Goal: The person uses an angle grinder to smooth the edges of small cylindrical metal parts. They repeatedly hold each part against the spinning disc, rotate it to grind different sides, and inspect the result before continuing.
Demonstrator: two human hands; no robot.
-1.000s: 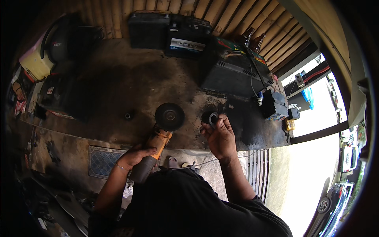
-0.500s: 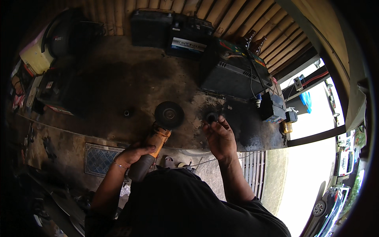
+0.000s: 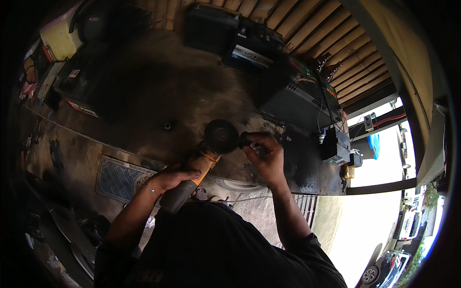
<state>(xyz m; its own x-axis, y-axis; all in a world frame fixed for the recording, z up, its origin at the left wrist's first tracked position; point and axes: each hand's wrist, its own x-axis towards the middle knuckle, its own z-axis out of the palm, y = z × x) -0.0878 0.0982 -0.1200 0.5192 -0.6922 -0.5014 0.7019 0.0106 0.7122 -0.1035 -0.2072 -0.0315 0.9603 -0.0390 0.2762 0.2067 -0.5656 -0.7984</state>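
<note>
My left hand [image 3: 168, 180] is wrapped round the orange and dark body of an angle grinder [image 3: 204, 165]. The grinder's dark round disc [image 3: 221, 136] faces up above the workbench, and no blur shows on it. Close by the disc's right edge, my right hand [image 3: 267, 157] pinches a small dark round part [image 3: 244, 140] between thumb and fingers. Whether the part touches the disc I cannot tell. A small metal ring-shaped piece [image 3: 167, 126] lies on the bench to the left of the disc.
Dark car batteries [image 3: 247, 55] stand along the back of the stained workbench [image 3: 158, 96], with a larger one [image 3: 297, 98] at right. A small grey battery [image 3: 334, 146] sits at the right end. Another battery [image 3: 79, 91] is at left. Two brown bottles [image 3: 330, 69] stand behind.
My right hand has brought the small round part left, up to the grinder's disc. The view has shifted slightly; my left hand still grips the grinder.
</note>
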